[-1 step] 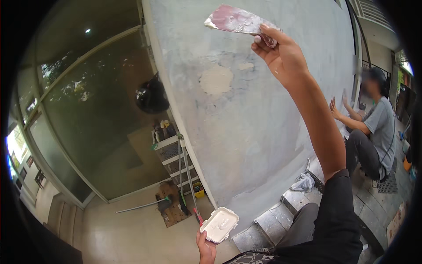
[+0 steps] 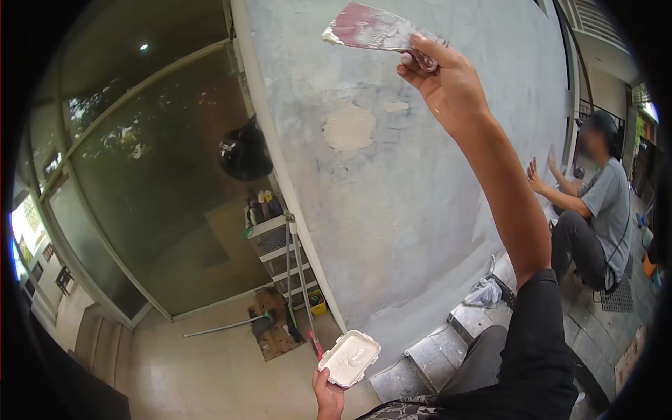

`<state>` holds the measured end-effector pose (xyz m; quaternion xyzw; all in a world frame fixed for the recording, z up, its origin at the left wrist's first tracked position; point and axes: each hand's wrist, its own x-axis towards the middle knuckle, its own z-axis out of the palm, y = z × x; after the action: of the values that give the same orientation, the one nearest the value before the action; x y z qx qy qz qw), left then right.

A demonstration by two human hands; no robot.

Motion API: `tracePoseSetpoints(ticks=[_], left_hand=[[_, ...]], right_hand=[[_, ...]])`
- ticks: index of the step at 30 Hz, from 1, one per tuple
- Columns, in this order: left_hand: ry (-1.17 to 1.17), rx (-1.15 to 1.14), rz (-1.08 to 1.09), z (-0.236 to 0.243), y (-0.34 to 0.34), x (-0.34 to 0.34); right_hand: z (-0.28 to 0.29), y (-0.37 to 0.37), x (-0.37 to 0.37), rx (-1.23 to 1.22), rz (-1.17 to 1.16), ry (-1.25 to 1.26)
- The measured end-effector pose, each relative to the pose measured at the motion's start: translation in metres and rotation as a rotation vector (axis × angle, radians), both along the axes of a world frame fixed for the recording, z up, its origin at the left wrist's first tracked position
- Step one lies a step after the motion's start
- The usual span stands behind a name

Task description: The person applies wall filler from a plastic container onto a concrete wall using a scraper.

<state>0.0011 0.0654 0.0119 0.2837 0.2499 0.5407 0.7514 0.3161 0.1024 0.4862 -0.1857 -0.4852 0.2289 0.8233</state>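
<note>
Scraper (image 2: pixel 367 26), gripped end partly hidden by right-hand fingers (image 2: pixel 434 50)

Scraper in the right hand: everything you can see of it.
The scraper has a flat, broad blade, dull pink with whitish paste smeared across it, thickest at the left end's lower corner. The right hand grips its right end, thumb across the near face. It's raised in front of the grey wall, sloping down rightward. Material and wall contact: can't tell.

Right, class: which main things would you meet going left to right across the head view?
Pale steps, long-handled cleaning tool, open container of white paste, wearer's right hand, crouching co-worker in grey shirt.
</note>
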Motion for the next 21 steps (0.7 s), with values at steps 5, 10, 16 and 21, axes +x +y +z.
tracePoseSetpoints(ticks=[5, 10, 16, 21], left_hand=[[0.013, -0.007, 0.073, 0.006, -0.01, -0.006], [0.026, -0.01, 0.081, 0.003, -0.014, -0.014], [-0.011, -0.021, 0.106, -0.001, -0.015, -0.016], [-0.021, -0.041, 0.079, 0.004, -0.015, -0.016]], right_hand=[[0.012, 0.031, -0.032, 0.498, -0.849, -0.587], [0.003, 0.066, -0.044, 1.009, -1.529, -1.109], [-0.027, 0.084, -0.048, 0.754, -1.517, -1.281], [-0.064, 0.068, -0.054, 0.61, -1.343, -1.48]])
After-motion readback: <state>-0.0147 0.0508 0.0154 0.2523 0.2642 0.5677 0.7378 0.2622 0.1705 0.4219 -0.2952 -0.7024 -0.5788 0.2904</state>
